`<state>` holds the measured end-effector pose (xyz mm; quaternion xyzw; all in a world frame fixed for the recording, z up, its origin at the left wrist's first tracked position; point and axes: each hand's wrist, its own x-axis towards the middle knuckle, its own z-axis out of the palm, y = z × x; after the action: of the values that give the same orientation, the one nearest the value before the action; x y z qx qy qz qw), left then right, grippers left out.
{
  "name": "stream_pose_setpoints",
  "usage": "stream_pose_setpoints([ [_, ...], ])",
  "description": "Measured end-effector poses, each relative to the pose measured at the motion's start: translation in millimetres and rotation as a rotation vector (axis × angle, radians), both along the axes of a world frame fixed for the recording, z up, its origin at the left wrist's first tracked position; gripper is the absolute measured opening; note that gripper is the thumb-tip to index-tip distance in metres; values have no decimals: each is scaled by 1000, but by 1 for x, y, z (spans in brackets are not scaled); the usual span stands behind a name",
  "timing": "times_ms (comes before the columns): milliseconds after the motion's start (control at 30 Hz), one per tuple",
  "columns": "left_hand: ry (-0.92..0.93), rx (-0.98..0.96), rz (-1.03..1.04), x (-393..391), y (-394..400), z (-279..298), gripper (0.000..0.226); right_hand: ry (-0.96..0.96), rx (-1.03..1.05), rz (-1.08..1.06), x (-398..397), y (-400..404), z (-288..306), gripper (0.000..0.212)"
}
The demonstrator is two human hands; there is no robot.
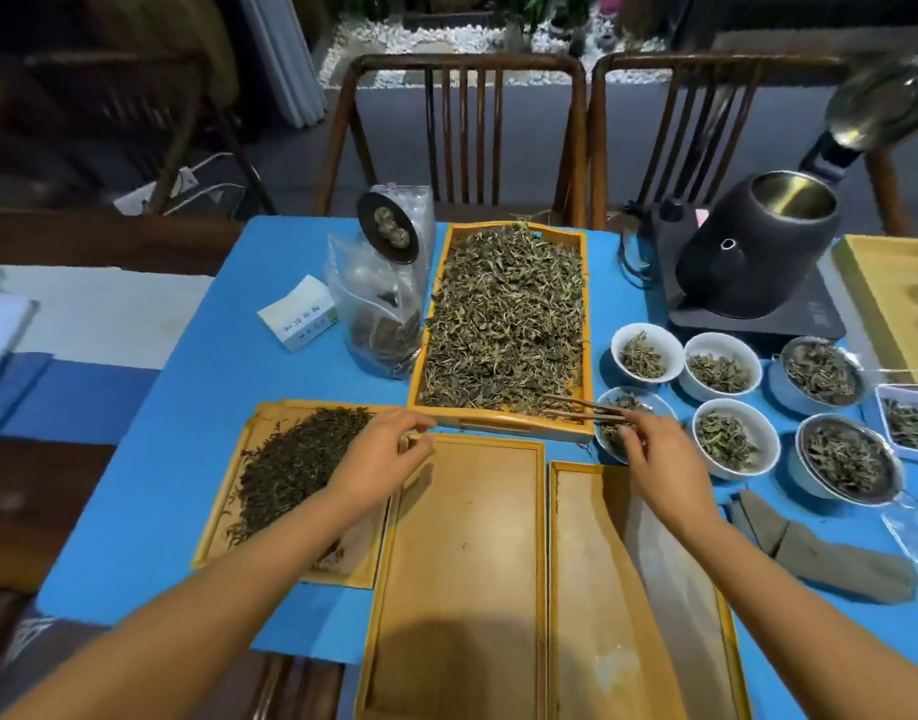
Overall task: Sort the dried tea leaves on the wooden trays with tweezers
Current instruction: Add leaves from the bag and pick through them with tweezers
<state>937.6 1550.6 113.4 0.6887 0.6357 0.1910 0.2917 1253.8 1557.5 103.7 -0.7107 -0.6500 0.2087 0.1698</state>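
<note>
On the blue table [176, 407] a long wooden tray [425, 324] stands at the far middle, filled edge to edge with greenish dried tea leaves [508, 314]. Nearer and to the left, a second tray [223, 511] holds a darker heap of leaves [295, 465]. Two more trays lie side by side at the near edge: the middle tray [467, 553] is almost bare but for a few specks, and the right tray [586, 589] has a pale sheet lying in it. To the right, several white bowls [720, 366] and two mesh strainers [849, 457] each hold a small portion of leaves. The right hand [659, 459] reaches forward, fingers pinched together on wooden tweezers [584, 410], whose tips lie slightly apart over the near right corner of the full tray. The left hand [384, 454] hovers at the far left corner of the middle tray, fingers curled, thumb and forefinger close together; whether they grip anything cannot be told.
</note>
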Motion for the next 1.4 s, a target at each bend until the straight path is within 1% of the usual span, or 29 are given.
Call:
stream_pose_setpoints([
  [100,-2,0,70,-18,-1,0,23,9,-5,43,-13,7,1,29],
  [233,14,-4,150,-41,1,1,22,14,-7,93,-41,20,6,32],
  [367,86,-15,176,-67,15,-1,24,-1,12,190,-81,38,12,33],
  [467,194,-15,171,-88,34,-5,28,-30,35,278,-113,55,14,34],
  [533,224,-20,178,-100,48,-9,30,-28,46,335,-134,66,14,35],
  [600,220,-38,180,-109,65,-13,36,-2,45,391,-156,77,11,37],
  [733,276,-83,190,-121,109,-23,61,53,-36,418,-198,95,2,45],
  [833,282,-61,156,-127,143,-31,70,64,-122,373,-225,111,-7,61],
  [900,254,-9,143,-127,161,-34,66,32,-148,336,-237,120,-13,72],
  [933,222,22,144,-125,168,-34,61,18,-160,314,-241,123,-14,75],
  [1000,127,48,144,-121,178,-32,52,10,-185,275,-248,127,-18,79],
  [1033,78,34,139,-121,182,-32,52,0,-193,265,-252,129,-20,80],
  [1133,-32,-60,125,-122,188,-33,65,-46,-214,254,-260,133,-25,76],
  [1200,-46,-135,158,-123,188,-36,76,38,-229,202,-263,134,-27,70],
  [1233,-53,-162,178,-122,188,-37,77,93,-227,171,-265,134,-27,69],
  [1333,-162,-226,231,-118,184,-39,69,168,-188,132,-267,132,-25,64],
  [1400,-193,-233,255,-114,181,-39,57,181,-167,125,-267,132,-23,60],
])
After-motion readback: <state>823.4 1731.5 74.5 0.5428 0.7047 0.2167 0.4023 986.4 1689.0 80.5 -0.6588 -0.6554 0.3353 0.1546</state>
